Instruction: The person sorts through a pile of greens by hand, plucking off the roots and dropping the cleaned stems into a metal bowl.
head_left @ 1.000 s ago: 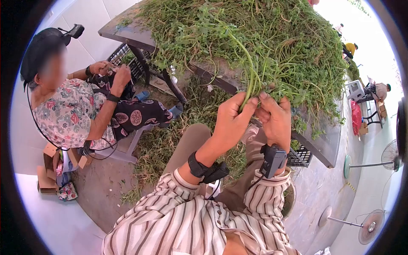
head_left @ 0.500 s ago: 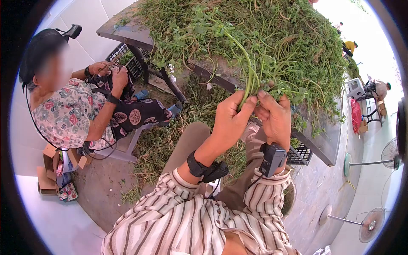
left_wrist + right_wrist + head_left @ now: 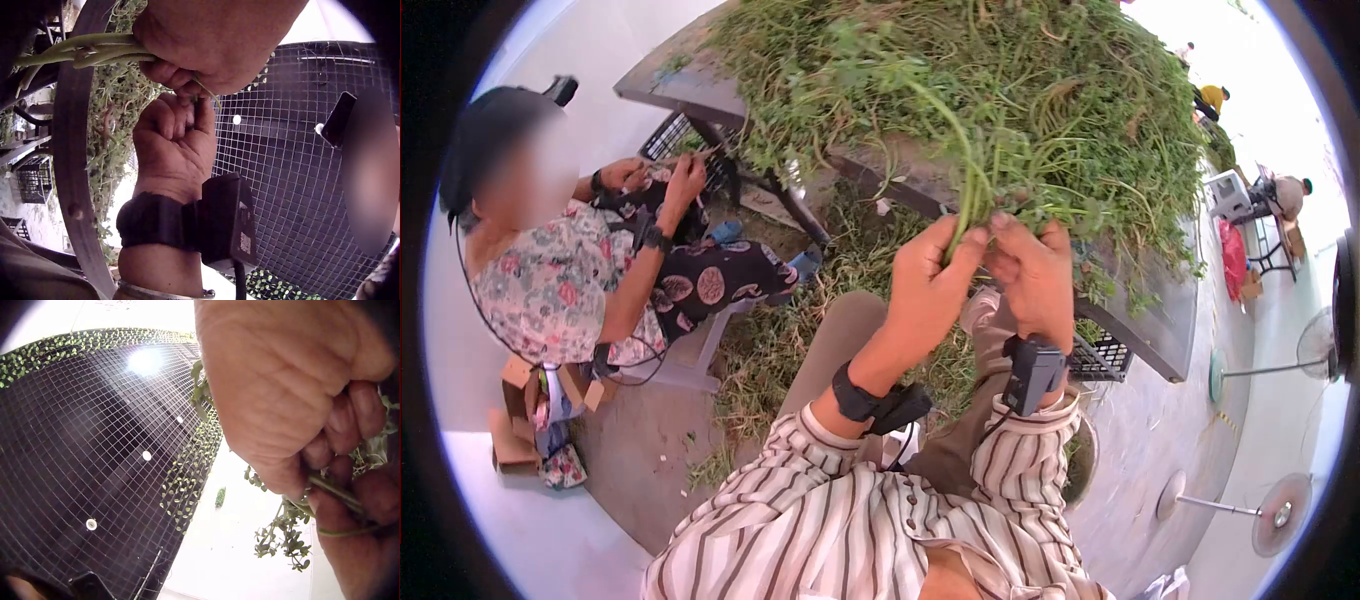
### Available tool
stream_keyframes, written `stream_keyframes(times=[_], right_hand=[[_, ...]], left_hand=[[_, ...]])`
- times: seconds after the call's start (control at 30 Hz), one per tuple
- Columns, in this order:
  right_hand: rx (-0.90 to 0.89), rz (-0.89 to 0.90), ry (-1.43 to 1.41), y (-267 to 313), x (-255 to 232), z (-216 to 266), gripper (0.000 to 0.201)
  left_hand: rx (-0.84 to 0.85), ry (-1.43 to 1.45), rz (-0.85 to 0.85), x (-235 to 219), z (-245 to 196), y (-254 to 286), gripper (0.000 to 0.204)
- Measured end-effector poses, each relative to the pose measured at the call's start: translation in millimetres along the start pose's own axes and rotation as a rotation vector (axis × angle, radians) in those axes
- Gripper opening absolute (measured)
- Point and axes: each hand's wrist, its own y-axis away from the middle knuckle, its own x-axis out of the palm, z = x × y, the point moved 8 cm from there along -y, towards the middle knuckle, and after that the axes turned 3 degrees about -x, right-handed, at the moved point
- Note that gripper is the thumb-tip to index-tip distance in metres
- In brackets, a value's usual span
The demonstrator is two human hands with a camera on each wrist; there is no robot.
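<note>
In the head view the left hand grips several long green stems between thumb and curled fingers, their leafy ends pointing up and away. Close beside it, the right hand pinches leafy sprigs, thumb against fingers. The left wrist view shows the bundle of stems coming out of the left hand, and a thin stem between the fingertips of both hands. In the right wrist view, stems lie among the fingers of the right hand.
A large heap of greens covers much of the table. Black crates stand beneath it. To the left a seated person handles something thin. Plant scraps litter the floor; fans stand at the right.
Both hands have shifted slightly left in the head view, still close together and gripping stems. The whole scene has also shifted slightly left. The seated person's hands have moved a little.
</note>
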Motion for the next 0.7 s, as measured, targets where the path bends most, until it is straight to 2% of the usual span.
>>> stream_keyframes(times=[0.13, 0.23, 0.47, 0.63, 0.7], right_hand=[[0.022, 0.045, 0.009, -1.5, 0.6, -1.6, 0.011], [0.028, -0.007, 0.022, -2.6, -6.7, -6.8, 0.013], [0.037, 0.005, 0.015, 1.0, 0.3, -0.4, 0.014], [-0.002, 0.117, 0.037, 0.7, 4.3, -1.0, 0.015], [-0.027, 0.084, 0.054, 0.3, 1.2, -2.9, 0.017]], left_hand=[[0.036, 0.048, 0.013, 2.2, -4.4, 0.8, 0.015], [-0.063, 0.041, 0.017, 1.3, 3.2, 1.2, 0.015], [-0.018, 0.122, 0.002, 7.7, -4.5, 1.4, 0.016], [0.047, -0.024, -0.005, 6.7, -7.2, 1.9, 0.018], [0.083, -0.060, 0.006, 7.5, -10.9, 1.8, 0.019]])
